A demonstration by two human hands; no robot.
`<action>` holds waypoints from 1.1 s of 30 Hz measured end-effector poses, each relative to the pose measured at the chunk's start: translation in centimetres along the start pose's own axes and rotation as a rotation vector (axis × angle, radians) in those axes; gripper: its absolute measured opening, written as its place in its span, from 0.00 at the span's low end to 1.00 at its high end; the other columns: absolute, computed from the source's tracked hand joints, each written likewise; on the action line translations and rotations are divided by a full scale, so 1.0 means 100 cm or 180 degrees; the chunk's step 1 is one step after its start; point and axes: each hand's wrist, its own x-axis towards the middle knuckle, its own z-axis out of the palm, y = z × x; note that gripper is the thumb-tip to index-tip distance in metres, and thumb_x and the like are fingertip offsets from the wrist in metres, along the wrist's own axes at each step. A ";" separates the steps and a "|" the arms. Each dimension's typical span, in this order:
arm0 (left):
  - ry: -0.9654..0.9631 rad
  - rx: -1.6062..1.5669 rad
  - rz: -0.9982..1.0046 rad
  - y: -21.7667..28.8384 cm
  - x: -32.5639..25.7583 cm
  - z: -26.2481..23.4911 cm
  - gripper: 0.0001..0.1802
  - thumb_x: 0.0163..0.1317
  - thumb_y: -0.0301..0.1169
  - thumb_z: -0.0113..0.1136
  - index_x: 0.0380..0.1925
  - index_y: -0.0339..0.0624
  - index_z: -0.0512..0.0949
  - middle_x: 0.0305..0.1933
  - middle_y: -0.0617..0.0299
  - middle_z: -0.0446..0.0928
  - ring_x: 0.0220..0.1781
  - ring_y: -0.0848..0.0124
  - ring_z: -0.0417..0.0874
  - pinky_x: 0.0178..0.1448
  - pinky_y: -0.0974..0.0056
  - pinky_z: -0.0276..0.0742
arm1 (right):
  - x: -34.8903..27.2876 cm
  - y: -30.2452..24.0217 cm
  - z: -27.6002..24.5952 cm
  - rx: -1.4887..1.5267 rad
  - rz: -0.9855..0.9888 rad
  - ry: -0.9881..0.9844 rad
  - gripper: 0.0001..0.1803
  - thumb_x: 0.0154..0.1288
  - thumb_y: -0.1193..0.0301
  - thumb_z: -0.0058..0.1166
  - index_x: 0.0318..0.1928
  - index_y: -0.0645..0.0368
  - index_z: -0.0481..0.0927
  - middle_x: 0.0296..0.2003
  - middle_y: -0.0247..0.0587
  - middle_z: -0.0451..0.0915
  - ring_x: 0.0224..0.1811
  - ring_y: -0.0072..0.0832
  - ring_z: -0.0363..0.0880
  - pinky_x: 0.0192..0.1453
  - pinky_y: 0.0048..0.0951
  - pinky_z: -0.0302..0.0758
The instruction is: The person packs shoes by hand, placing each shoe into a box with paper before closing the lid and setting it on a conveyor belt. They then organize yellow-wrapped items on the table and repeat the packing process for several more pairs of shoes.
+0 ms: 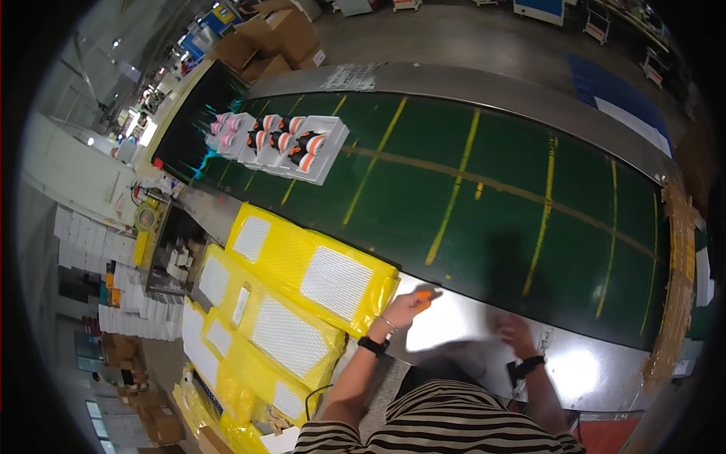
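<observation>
My left hand is closed around a small orange object with a darker tip; its exact kind is too small to make out. This hand is over the bright metal edge of the conveyor, next to the yellow-wrapped pads. My right hand hovers above the same metal edge, farther right, its fingers blurred and partly curled. Away from both hands, on the green belt to the far left, white trays carry black, orange and white shoes. Pink shoes sit behind them.
Yellow plastic-wrapped pads with white mesh panels lie left of the belt, close to my left arm. Brown tape covers the belt's right end. Cardboard boxes stand beyond the far edge. Stacks of white boxes are at the left.
</observation>
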 end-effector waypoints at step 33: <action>0.2527 0.3369 0.0730 0.012 0.267 -0.279 0.17 0.41 0.27 0.62 0.37 0.47 0.80 0.52 0.46 0.68 0.57 0.49 0.68 0.56 0.51 0.65 | 0.025 -0.057 0.130 -0.3023 -0.0340 0.0139 0.21 0.61 0.69 0.59 0.55 0.60 0.75 0.45 0.45 0.82 0.44 0.32 0.82 0.46 0.30 0.79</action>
